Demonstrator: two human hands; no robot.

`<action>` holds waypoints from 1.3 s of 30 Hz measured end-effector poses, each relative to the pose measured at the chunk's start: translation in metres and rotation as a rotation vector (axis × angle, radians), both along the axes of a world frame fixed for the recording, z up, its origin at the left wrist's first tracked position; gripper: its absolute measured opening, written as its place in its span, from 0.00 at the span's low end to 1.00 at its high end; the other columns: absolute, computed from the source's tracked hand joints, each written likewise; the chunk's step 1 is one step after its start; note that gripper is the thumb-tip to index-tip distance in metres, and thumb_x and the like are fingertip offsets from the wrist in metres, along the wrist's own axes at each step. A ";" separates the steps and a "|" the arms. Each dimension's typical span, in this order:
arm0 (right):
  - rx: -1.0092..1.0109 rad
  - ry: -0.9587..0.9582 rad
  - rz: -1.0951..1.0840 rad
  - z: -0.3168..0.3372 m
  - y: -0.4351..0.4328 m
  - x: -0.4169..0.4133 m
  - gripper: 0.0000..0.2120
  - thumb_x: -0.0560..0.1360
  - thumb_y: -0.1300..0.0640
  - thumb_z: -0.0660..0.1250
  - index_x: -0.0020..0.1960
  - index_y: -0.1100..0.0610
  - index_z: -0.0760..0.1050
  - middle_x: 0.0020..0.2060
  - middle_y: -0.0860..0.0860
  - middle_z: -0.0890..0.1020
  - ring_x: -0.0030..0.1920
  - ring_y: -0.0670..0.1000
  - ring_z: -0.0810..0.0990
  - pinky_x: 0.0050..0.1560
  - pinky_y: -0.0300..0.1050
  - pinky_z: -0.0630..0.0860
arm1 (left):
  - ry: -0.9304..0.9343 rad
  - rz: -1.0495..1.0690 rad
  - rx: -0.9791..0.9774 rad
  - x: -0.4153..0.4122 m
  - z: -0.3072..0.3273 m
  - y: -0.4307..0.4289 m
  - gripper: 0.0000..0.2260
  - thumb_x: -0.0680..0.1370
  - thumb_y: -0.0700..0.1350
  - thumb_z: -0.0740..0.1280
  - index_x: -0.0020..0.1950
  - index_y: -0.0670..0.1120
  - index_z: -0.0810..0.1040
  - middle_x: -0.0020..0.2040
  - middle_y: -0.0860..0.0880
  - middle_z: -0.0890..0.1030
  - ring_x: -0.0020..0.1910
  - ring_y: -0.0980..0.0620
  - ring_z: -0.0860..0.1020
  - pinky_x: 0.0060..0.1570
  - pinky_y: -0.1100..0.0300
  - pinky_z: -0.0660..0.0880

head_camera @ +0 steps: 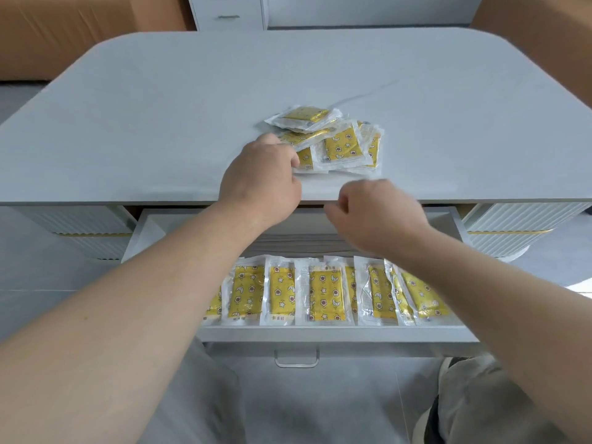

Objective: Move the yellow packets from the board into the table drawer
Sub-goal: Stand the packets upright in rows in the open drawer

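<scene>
1. The grey table (pixel 160 123) fills most of the view. No separate board can be made out on it, so the packets left to move lie straight on its top.
2. The table drawer (pixel 320 331) stands pulled out below the near edge, between the person's forearms. Its metal handle (pixel 296 358) faces the person.
3. A row of yellow packets (pixel 323 293) already lies in the drawer against its front wall, side by side and overlapping a little. The two at the right end sit tilted. This is the finished share of the job, and it looks like about half or somewhat more.
4. A loose pile of yellow packets (pixel 342 145) remains on the table, right of centre and near the front edge, with the packets stacked at odd angles. These still have to go down.
5. The left hand (pixel 262 177) rests at the pile's near-left edge, with thumb and fingers closed on the edge packet (pixel 306 160) there.
6. The right hand (pixel 378 216) hangs over the table's front edge above the drawer. It is blurred, with fingers curled and nothing seen in them.
</scene>
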State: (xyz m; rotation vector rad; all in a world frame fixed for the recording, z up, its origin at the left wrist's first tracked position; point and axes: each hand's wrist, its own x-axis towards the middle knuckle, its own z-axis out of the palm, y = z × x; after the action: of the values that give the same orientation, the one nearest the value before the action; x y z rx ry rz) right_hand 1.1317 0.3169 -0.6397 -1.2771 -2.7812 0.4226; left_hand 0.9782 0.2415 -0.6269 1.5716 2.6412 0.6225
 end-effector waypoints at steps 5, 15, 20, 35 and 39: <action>-0.357 0.515 -0.302 0.010 0.032 0.008 0.10 0.77 0.50 0.67 0.57 0.50 0.73 0.44 0.50 0.82 0.42 0.53 0.84 0.42 0.51 0.82 | 0.045 0.064 -0.013 -0.001 -0.007 0.007 0.13 0.78 0.43 0.66 0.62 0.47 0.79 0.65 0.49 0.72 0.62 0.46 0.73 0.52 0.54 0.71; -0.987 0.944 -0.512 0.011 0.047 0.005 0.11 0.81 0.57 0.68 0.62 0.55 0.79 0.58 0.53 0.80 0.44 0.54 0.88 0.37 0.45 0.81 | -1.179 0.272 0.304 -0.005 -0.001 0.022 0.17 0.81 0.44 0.67 0.71 0.49 0.72 0.55 0.46 0.80 0.27 0.54 0.72 0.24 0.65 0.62; -0.994 1.009 -0.556 0.010 0.045 0.005 0.09 0.80 0.58 0.69 0.58 0.59 0.82 0.56 0.52 0.83 0.40 0.52 0.87 0.36 0.44 0.79 | -1.360 0.244 0.335 -0.006 0.004 0.020 0.23 0.81 0.39 0.65 0.76 0.50 0.69 0.56 0.55 0.78 0.29 0.56 0.76 0.24 0.65 0.60; -1.011 1.187 -0.810 0.015 0.018 0.019 0.20 0.68 0.76 0.73 0.50 0.57 0.71 0.53 0.60 0.81 0.46 0.57 0.87 0.43 0.48 0.85 | -1.368 0.442 0.486 -0.012 0.005 0.019 0.07 0.72 0.40 0.74 0.50 0.44 0.83 0.46 0.48 0.84 0.24 0.57 0.73 0.25 0.65 0.62; -1.056 1.160 -0.783 0.021 0.008 0.022 0.21 0.69 0.77 0.71 0.53 0.57 0.72 0.53 0.58 0.77 0.47 0.56 0.84 0.40 0.45 0.85 | -1.215 0.504 0.581 -0.015 0.006 0.014 0.08 0.73 0.42 0.78 0.45 0.43 0.80 0.36 0.48 0.83 0.25 0.57 0.78 0.24 0.66 0.69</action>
State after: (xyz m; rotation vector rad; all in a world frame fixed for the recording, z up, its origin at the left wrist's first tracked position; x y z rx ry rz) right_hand 1.1537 0.3248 -0.6189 -1.3494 -0.9347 1.8447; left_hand 0.9631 0.2559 -0.6211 0.1949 1.8527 1.7406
